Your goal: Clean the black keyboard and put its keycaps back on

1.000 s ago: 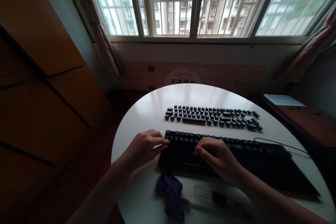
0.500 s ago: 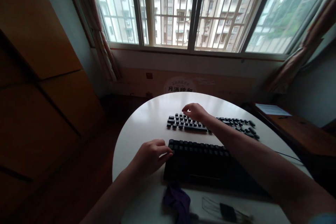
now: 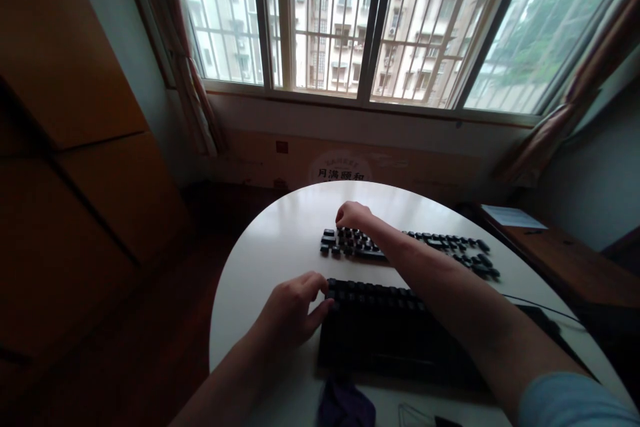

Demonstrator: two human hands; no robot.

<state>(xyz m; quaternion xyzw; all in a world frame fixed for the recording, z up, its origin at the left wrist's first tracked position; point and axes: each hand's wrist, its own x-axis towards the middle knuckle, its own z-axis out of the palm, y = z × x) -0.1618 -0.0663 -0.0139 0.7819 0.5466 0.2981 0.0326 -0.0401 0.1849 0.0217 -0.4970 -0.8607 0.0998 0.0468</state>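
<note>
A black keyboard (image 3: 400, 333) lies on the round white table, with rows of keys along its far side. At its left end is my left hand (image 3: 295, 307), thumb and forefinger bent round the end keys and touching them. Beyond the keyboard, loose black keycaps (image 3: 445, 240) are laid out in keyboard-like rows. My right hand (image 3: 354, 215) reaches across to the far left of these rows, its fingers pinched down at a keycap there. The fingertips are partly hidden, and my right forearm covers part of the keyboard and the rows.
A purple cloth (image 3: 346, 403) lies at the near edge of the white table (image 3: 250, 280), beside a thin wire object (image 3: 413, 415). A cable (image 3: 543, 310) runs off to the right. Farther right stands a wooden desk (image 3: 565, 247) with a paper sheet (image 3: 513, 216).
My right hand has moved slightly left and its fingers have curled down onto the loose keycaps. My left thumb and forefinger have spread a little at the keyboard's end. The view has shifted slightly.
</note>
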